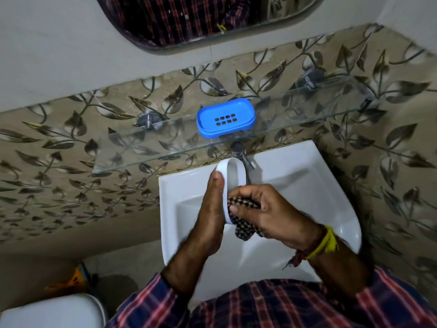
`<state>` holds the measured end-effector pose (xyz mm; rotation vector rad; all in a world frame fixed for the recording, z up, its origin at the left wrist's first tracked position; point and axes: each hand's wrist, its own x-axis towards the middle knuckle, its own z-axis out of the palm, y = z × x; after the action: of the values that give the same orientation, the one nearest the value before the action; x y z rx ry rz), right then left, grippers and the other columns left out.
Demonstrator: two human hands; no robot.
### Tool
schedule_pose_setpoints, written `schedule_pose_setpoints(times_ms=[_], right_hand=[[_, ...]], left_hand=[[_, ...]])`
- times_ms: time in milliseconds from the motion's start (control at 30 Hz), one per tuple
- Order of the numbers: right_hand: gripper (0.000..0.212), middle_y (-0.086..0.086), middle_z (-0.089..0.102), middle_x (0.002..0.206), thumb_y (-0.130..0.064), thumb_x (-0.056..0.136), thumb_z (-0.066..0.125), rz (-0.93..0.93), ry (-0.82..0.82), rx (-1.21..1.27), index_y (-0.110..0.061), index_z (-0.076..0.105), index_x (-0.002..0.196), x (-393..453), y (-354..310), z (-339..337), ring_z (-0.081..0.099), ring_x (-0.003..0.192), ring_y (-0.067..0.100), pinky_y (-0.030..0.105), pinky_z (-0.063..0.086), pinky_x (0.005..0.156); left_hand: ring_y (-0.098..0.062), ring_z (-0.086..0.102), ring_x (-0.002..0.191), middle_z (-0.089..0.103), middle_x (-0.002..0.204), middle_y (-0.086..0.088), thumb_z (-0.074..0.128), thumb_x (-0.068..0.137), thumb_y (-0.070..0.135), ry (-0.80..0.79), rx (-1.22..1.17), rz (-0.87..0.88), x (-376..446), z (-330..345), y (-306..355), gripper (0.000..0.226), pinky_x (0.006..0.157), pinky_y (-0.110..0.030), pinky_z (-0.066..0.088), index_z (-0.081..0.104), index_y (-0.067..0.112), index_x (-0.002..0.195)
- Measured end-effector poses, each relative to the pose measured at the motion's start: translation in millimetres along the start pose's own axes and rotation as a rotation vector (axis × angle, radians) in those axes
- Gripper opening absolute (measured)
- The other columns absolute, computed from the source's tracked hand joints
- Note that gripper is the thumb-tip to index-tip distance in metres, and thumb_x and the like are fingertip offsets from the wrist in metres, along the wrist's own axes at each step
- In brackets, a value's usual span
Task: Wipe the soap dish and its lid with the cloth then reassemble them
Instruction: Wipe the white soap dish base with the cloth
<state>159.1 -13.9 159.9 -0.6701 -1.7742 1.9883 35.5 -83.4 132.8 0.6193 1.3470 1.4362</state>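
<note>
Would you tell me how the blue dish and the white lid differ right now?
The blue dish lies flat on the glass shelf, untouched; the white lid is held on edge over the sink by the left hand. The dish has drain slots; the lid shows none. Both are oval.

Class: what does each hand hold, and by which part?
The left hand holds the white lid by its long edge; the right hand grips the bunched checked cloth, pressed inside it.

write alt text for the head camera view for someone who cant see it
Over a white sink, the left hand holds a white soap dish part on edge while the right hand presses a checked cloth into it. The blue slotted part sits on a glass shelf above.
</note>
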Motion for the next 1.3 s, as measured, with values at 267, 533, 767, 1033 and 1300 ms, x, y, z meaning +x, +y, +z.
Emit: schedule_pose_setpoints(times_ms=[267, 533, 767, 1033, 1300], right_hand=[[0.018, -0.008, 0.074, 0.085, 0.004, 0.087, 0.063, -0.088, 0.063, -0.300, -0.010, 0.074, 0.089, 4.4, -2.8, 7.3, 0.070, 0.083, 0.010, 0.022, 0.056, 0.075], [0.022, -0.010, 0.071, 0.091, -0.004, 0.079, 0.075, -0.136, 0.112, -0.479, -0.021, 0.076, 0.093, -1.4, -2.0, 8.3, 0.067, 0.088, 0.007, 0.026, 0.056, 0.079], [0.030, -0.008, 0.069, 0.086, -0.002, 0.075, 0.063, -0.283, -0.023, -1.169, -0.026, 0.073, 0.088, -7.9, -16.8, 3.7, 0.054, 0.089, 0.020, 0.035, 0.049, 0.074], [0.019, -0.002, 0.064, 0.083, -0.008, 0.071, 0.066, -0.325, 0.228, -1.360, -0.025, 0.072, 0.078, -9.3, -6.3, 8.7, 0.059, 0.085, 0.028, 0.035, 0.045, 0.070], [0.020, 0.000, 0.064, 0.090, -0.006, 0.073, 0.068, -0.338, 0.165, -1.377, -0.021, 0.074, 0.085, -13.8, -4.7, 10.1, 0.058, 0.088, 0.029, 0.036, 0.047, 0.066]], left_hand=[[-0.025, 0.077, 0.090, 0.079, 0.102, -0.014, 0.033, 0.100, 0.061, 0.003, -0.053, -0.096, 5.6, 0.4, 2.9, 0.067, 0.067, -0.032, 0.062, 0.075, 0.012, 0.116], [-0.025, 0.076, 0.094, 0.078, 0.107, -0.016, 0.036, 0.100, 0.062, -0.001, -0.091, -0.083, 6.5, 0.9, 8.6, 0.062, 0.073, -0.034, 0.063, 0.078, 0.017, 0.113], [-0.030, 0.067, 0.122, 0.071, 0.128, -0.017, 0.035, 0.103, 0.057, 0.003, -0.062, -0.028, 5.7, 5.1, 6.8, 0.062, 0.101, -0.041, 0.054, 0.064, 0.012, 0.135], [-0.027, 0.071, 0.112, 0.072, 0.125, -0.012, 0.037, 0.100, 0.059, -0.001, -0.052, -0.037, 3.1, 4.2, 9.0, 0.060, 0.083, -0.034, 0.061, 0.072, 0.015, 0.123], [-0.018, 0.078, 0.089, 0.080, 0.103, -0.008, 0.029, 0.105, 0.054, -0.018, -0.138, -0.069, 8.2, -1.6, 13.4, 0.062, 0.066, -0.031, 0.063, 0.083, 0.024, 0.099]])
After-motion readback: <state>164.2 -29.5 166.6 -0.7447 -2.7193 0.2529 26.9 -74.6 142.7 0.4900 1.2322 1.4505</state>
